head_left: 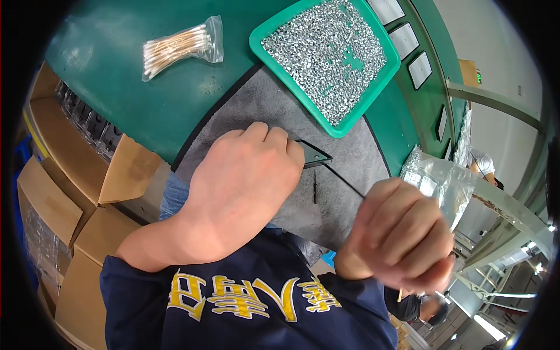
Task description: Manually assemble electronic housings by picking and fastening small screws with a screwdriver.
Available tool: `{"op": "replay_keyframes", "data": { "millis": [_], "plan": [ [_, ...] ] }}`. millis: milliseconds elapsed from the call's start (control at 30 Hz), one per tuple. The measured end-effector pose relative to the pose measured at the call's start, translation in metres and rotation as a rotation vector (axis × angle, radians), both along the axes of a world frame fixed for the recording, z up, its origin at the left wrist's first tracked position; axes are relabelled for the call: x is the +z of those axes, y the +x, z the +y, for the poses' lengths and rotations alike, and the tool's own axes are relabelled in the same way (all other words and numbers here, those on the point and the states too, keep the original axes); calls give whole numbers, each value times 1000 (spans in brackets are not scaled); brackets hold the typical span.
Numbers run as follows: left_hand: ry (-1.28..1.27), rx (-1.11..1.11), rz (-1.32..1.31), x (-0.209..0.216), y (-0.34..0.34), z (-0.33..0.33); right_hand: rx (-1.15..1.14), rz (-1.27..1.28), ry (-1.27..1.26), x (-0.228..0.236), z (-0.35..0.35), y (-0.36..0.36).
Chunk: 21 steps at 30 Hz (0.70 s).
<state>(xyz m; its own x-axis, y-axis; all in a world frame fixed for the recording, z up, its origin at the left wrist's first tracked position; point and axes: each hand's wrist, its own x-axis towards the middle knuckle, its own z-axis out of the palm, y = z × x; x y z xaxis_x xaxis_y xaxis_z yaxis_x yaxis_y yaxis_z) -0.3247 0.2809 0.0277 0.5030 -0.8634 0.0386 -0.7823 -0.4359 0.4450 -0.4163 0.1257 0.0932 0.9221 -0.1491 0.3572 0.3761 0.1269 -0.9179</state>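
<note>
My left hand [251, 175] is closed around a dark, flat plate-like part [314, 155]. Only its pointed corner, with a small hole, shows past my fingers; the rest is hidden under the hand. From that corner a thin, straight black rod or cord [345, 180] runs to my right hand [402, 233], whose fingers are curled tightly on its other end. The right hand is somewhat blurred. A small dark pin-like tool or bit [315, 186] lies on the grey cloth [245, 105] below the part.
Beyond my hands, a green tray [303, 105] of small silvery metal pieces overlaps the cloth. A bag of cotton swabs [181, 46] lies on the green table [116, 70]. Cardboard boxes [131, 169] stand at left. White-faced panels [419, 70] and a clear plastic bag [449, 181] are at right.
</note>
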Motion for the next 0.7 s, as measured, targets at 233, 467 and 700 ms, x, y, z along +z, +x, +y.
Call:
{"op": "replay_keyframes", "data": {
  "millis": [233,467,700],
  "plan": [
    [-2,5,-9,-3,-1,0,-152,-74,255,-14,-19,-20],
    [-41,9,-59,-3,1,0,-18,-149,-142,-15,10,-24],
    [-31,-18,-31,2,5,-2,-247,-244,-329,-13,48,0]
  ]
}}
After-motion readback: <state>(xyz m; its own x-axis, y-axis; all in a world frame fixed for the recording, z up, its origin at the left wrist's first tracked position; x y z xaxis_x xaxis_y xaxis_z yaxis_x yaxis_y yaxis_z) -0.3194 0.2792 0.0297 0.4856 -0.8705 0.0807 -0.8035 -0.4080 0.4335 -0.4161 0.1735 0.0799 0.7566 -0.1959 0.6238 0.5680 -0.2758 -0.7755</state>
